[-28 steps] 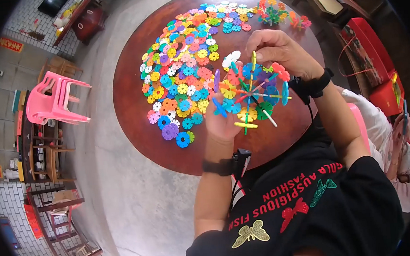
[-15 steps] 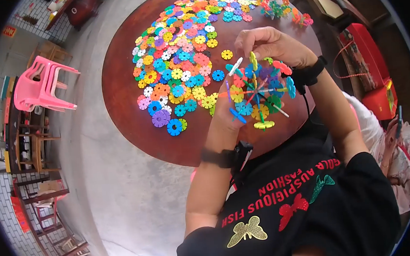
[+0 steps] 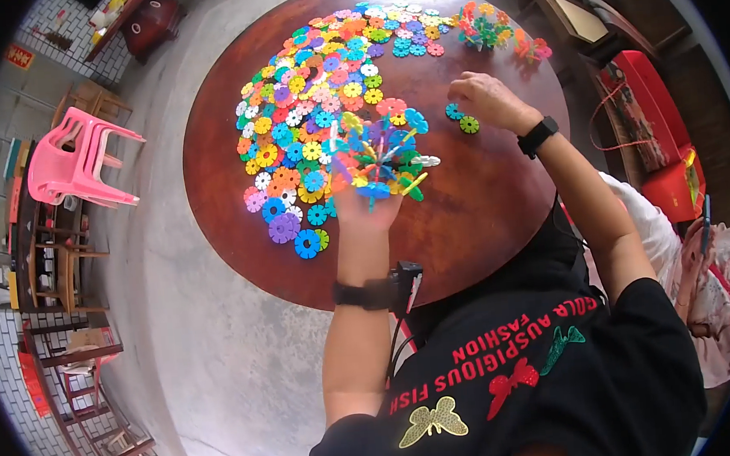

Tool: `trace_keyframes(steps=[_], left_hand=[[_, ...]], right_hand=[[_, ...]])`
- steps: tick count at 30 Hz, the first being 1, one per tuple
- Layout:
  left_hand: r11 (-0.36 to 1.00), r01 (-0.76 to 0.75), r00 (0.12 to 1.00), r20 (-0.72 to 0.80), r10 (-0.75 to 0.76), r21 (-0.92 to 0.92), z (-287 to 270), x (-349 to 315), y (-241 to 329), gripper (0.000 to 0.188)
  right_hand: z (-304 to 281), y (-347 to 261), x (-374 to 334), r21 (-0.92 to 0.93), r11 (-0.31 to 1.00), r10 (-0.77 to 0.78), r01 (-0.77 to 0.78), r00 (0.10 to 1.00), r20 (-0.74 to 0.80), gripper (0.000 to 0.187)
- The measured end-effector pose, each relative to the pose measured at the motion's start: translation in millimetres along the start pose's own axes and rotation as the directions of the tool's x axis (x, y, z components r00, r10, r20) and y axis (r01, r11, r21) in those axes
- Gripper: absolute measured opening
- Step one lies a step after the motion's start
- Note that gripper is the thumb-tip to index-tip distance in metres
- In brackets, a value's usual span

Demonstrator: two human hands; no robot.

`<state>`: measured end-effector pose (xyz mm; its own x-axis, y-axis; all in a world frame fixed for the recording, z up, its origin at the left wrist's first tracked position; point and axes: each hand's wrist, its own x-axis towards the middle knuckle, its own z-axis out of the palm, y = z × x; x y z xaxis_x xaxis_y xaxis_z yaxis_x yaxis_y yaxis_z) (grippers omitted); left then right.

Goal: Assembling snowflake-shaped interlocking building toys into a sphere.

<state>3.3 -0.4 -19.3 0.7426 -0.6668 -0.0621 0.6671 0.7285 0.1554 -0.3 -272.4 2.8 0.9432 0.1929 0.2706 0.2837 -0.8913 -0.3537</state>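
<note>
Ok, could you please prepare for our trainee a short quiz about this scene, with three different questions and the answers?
1. Which hand holds the model built from colourful plastic discs?

2. What is the right hand closest to?
A) the pink chairs
B) a loose blue disc and a loose green disc
C) the phone of the other person

3. True or false: in the picture, the pink chairs are to the left of the round table.

Key:
1. The left hand.
2. B.
3. True.
</note>
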Motion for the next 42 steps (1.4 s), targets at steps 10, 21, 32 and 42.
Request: trace_keyframes(steps=[10,21,32,42], left_hand=[[0.992,0.068,0.989,0.14,-0.053,-0.102,6,-5,-1,0.051],[1.0,0.007,0.999,0.038,-0.007,0.01,14,-4,-1,0.049],[0.998,0.046,0.999,-0.027,-0.047,-0.045,6,3,-3,0.054],[0.984,0.177,0.982,0.065,-0.177,0.0,24,-4,-10,0.058]], right_hand=[[14,0,0,-0.17,0.977,0.149,-0.13,0.984,0.103,0.022],[16,7,3,-0.071,0.99,0.127,-0.122,0.989,0.079,0.025],[-24,-20,8,0.66,0.712,0.231,-0.24,0.968,0.103,0.006],[-74,-110,26,0.356,0.92,-0.118,0.166,0.981,-0.154,0.011]])
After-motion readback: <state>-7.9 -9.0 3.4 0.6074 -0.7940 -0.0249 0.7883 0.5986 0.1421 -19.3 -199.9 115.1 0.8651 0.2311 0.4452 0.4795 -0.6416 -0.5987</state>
